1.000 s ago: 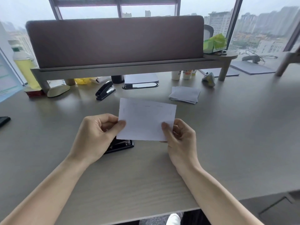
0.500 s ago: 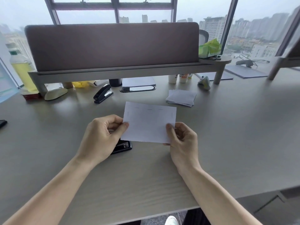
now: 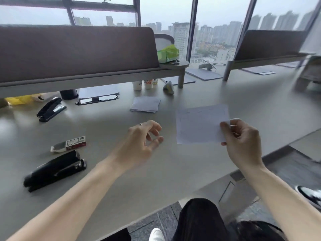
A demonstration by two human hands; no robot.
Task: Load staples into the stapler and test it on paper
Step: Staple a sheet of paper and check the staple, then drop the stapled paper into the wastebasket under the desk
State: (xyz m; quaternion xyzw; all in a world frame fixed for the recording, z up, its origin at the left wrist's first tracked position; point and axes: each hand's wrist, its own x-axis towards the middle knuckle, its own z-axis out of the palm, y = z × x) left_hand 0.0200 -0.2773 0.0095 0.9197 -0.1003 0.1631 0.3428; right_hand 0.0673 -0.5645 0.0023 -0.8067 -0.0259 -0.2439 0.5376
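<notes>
My right hand (image 3: 241, 138) pinches the right edge of a white stapled sheet of paper (image 3: 199, 124), held up above the desk's right part. My left hand (image 3: 144, 141) hovers open to the left of the sheet, fingers loosely curled, holding nothing. A black stapler (image 3: 55, 170) lies closed on the desk at the lower left. Just behind it sits a small red-and-white staple box (image 3: 69, 144), partly slid open.
A second black stapler (image 3: 50, 109) lies farther back on the left. A stack of white papers (image 3: 145, 104) rests mid-desk. Cups (image 3: 143, 84), a dark cup (image 3: 68, 93) and a yellow bag (image 3: 19, 100) sit under the brown divider shelf (image 3: 78, 54). The desk edge (image 3: 191, 193) runs diagonally near my legs.
My left hand let go of the paper and opened. My right hand carried the sheet to the right. The view swung right, uncovering the stapler and staple box.
</notes>
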